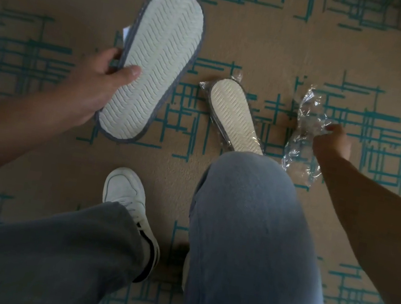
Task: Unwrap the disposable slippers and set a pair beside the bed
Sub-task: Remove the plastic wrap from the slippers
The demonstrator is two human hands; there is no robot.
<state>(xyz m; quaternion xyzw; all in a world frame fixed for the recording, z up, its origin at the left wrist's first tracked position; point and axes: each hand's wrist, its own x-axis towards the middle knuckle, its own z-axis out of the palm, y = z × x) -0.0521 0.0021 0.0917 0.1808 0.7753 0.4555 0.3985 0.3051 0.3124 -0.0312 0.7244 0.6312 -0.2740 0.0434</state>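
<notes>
My left hand (99, 84) grips an unwrapped slipper (155, 64) by its edge, white ridged sole facing up, grey trim around it, held above the carpet. A white scrap shows behind its left edge. A second slipper pack (234, 117), still in clear plastic, lies sole up on the carpet, its near end hidden behind my knee. My right hand (333, 145) pinches a crumpled clear plastic wrapper (305, 137) low over the carpet at the right.
Tan carpet with teal line pattern (291, 47) fills the view. My knee in blue trousers (251, 240) rises in the middle, and my other leg in grey trousers with a white sneaker (125, 195) rests at lower left. No bed is in view.
</notes>
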